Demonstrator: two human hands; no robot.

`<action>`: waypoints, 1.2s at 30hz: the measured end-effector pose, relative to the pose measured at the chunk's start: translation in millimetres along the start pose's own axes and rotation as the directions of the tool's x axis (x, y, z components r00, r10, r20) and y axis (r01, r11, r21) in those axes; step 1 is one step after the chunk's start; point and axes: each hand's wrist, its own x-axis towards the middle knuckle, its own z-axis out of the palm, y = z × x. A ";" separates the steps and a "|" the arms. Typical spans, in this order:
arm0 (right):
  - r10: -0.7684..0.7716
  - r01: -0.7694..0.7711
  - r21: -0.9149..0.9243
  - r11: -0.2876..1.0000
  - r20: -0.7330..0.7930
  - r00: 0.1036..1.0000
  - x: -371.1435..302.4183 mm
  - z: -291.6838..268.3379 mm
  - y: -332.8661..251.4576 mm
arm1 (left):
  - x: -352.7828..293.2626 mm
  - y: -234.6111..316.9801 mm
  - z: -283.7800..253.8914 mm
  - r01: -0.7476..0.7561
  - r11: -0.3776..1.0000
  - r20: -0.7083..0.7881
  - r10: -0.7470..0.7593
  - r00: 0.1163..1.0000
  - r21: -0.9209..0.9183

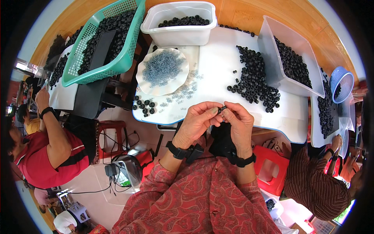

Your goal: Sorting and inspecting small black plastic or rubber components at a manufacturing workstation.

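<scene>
My left hand (199,121) and my right hand (240,124) meet in front of my chest, just off the near edge of the white table (218,84). Pinched between the fingertips of both is a small black round part (221,109); its detail is mostly covered by the fingers. Beyond my left hand stands a white scalloped plate (141,80) heaped with tiny translucent grey-blue pieces (163,67). More of these lie scattered beside it. Several black round parts (146,103) rest at the table's left corner. A loose pile of similar black parts (255,76) spreads beyond my right hand.
At the back are a white tub (179,33) and a translucent bin (272,70), both holding black parts. A green basket (126,58) of black parts stands left, a blue basket (342,74) far right. One person (58,152) sits left, another (317,181) right. Red stools (269,171) flank me.
</scene>
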 end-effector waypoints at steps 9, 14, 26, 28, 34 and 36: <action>-0.043 0.043 -0.078 0.996 -0.006 0.999 -1.7 4.7 -3.1 | 0.5 -0.8 -4.4 0.024 1.000 0.015 -0.023 1.000 -0.014; -0.082 0.082 -0.213 0.974 0.007 0.997 -2.5 9.2 -8.8 | 0.9 -1.3 -9.0 0.018 0.999 0.020 -0.017 1.000 -0.042; -0.086 0.082 -0.126 0.989 -0.025 0.996 -2.1 7.7 -0.9 | -0.3 -3.2 -4.2 0.009 0.991 -0.010 -0.011 1.000 -0.130; -0.089 0.085 -0.119 0.989 -0.027 0.996 -2.1 8.5 0.4 | -0.5 -2.1 -3.4 0.005 0.991 -0.008 -0.006 1.000 -0.131; -0.098 0.095 -0.074 0.993 -0.043 0.994 -1.8 10.5 4.8 | -0.6 -2.6 -1.6 -0.017 0.992 -0.021 0.014 1.000 -0.126; -0.100 0.097 -0.068 0.993 -0.048 0.994 -1.9 11.5 4.7 | -0.9 -3.3 -1.5 -0.022 0.993 -0.032 0.019 0.999 -0.120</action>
